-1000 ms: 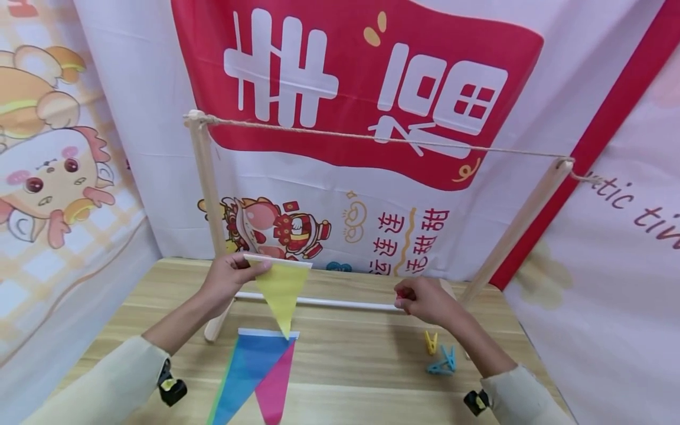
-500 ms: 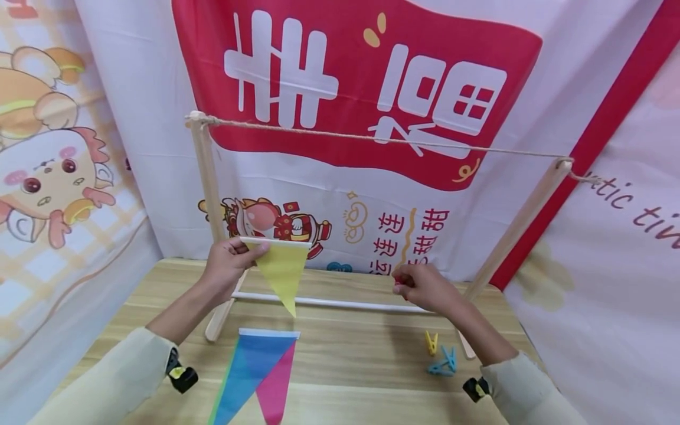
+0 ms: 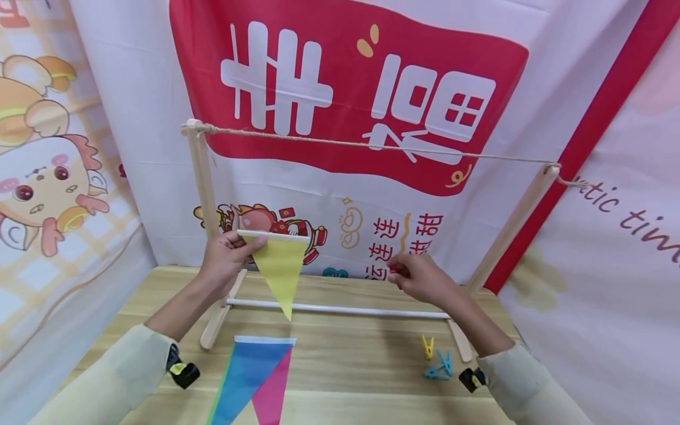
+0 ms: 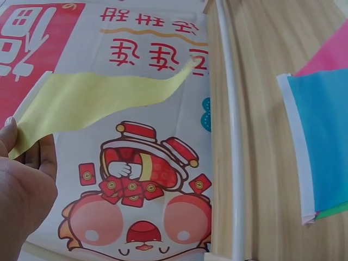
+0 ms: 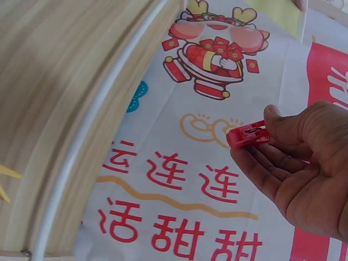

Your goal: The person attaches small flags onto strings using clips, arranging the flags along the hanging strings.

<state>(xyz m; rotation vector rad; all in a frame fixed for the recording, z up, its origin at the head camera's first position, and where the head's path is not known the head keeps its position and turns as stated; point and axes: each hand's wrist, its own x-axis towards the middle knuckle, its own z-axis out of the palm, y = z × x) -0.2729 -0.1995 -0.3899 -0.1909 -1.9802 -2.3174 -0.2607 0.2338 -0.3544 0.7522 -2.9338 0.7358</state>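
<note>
My left hand (image 3: 222, 262) pinches the upper left corner of a yellow triangular pennant (image 3: 281, 262), whose white-edged top runs nearly level and whose tip points down. In the left wrist view the pennant (image 4: 92, 100) stretches sideways from the thumb and fingers. My right hand (image 3: 425, 280) holds a small red clothespin between thumb and fingers; the right wrist view shows the clothespin (image 5: 247, 135) plainly. Above both hands a twine (image 3: 340, 143) spans two wooden posts. On the table lie a blue pennant (image 3: 255, 366) and a pink pennant (image 3: 273, 383), overlapping, with a green edge beneath.
A yellow clothespin (image 3: 427, 347) and light-blue clothespins (image 3: 440, 366) lie at the right of the wooden table (image 3: 345, 401). A white rod (image 3: 345, 309) joins the frame's feet low down. The left post (image 3: 200, 183) and right post (image 3: 515, 227) stand before a printed cloth backdrop.
My left hand has lifted the yellow pennant higher, away from the pennants on the table. My right hand has risen slightly with the red clothespin. The head view has shifted a little.
</note>
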